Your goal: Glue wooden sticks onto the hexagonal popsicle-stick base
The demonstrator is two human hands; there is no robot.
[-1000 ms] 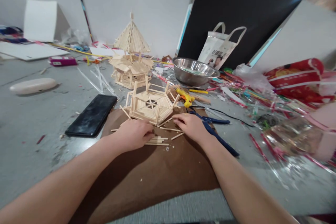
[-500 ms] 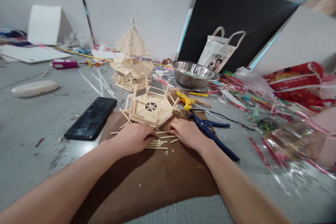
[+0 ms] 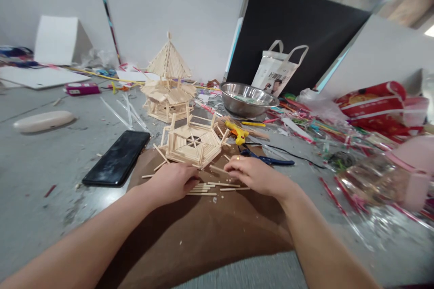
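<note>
On a brown sheet [image 3: 210, 235] lie several thin wooden sticks [image 3: 203, 188], loosely side by side. My left hand [image 3: 174, 181] rests over their left ends, its fingers curled down; what is under the fingertips is hidden. To the right, my right hand [image 3: 256, 174] has its fingers drawn together on the end of one wooden stick [image 3: 219, 169]. Just beyond both hands stands a six-sided stick frame [image 3: 195, 144] with short posts and a spoked floor. Behind it rises a stick pavilion [image 3: 168, 83] with a pointed roof.
A black phone [image 3: 117, 158] lies left of the sheet. Right of the frame are a yellow glue gun [image 3: 238, 133] and blue-handled pliers [image 3: 271, 160], partly hidden by my hand. Farther back stand a metal bowl [image 3: 249, 99] and a white bag [image 3: 276, 72]. A pink-lidded bottle [image 3: 376, 180] lies right.
My right hand has moved right, covering more of the pliers. Sticks near it lie differently, with some now farther right. My left hand has stayed nearly in place. The view has shifted slightly.
</note>
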